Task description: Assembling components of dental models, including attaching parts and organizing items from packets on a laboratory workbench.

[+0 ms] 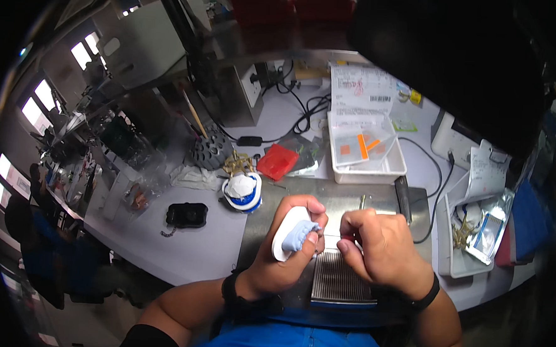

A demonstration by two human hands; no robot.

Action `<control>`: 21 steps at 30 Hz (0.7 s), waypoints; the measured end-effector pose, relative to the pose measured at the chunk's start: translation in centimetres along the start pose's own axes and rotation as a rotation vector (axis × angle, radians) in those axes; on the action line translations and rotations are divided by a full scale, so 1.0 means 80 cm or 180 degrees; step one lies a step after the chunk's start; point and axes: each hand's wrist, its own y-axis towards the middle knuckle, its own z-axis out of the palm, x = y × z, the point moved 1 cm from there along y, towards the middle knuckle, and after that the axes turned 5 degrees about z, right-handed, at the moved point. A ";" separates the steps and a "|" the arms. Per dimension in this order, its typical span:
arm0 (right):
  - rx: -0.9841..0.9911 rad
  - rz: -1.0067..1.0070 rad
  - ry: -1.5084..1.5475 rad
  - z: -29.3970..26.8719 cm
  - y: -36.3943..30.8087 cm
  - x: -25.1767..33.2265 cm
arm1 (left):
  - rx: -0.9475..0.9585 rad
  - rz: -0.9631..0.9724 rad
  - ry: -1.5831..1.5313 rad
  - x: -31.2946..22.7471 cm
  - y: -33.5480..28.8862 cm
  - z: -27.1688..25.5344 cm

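A dental model point(298, 235), pale blue teeth on a white base, is gripped in my left hand point(278, 268), its thumb and fingers round the base's edge. Close to its right side, my right hand point(390, 248) is closed in a pinch, thumb against the curled fingers. Whatever thin thing it may hold is too small to make out. Both hands are raised over a grey metal work surface point(258, 245), with a ribbed metal grille point(344, 280) below them.
A blue-and-white tub point(244, 194) heaped with white material stands left of my hands, near a black device point(186, 215). Behind are a perforated tool holder point(210, 146), a red packet point(278, 161) and a white tray point(369, 174). Another tray point(465, 265) sits right. A dark-handled tool point(403, 199) lies between.
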 end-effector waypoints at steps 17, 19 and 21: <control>0.0375 -0.0226 -0.0229 -0.005 0.001 0.004 | 0.0239 0.0127 0.0291 0.012 -0.008 -0.002; 0.0264 0.0080 -0.0046 0.006 -0.001 0.006 | 0.0038 0.0054 0.0107 0.018 -0.011 -0.011; 0.0201 0.0233 -0.0111 0.016 0.000 0.002 | -0.0033 0.0133 0.0198 0.014 -0.007 -0.013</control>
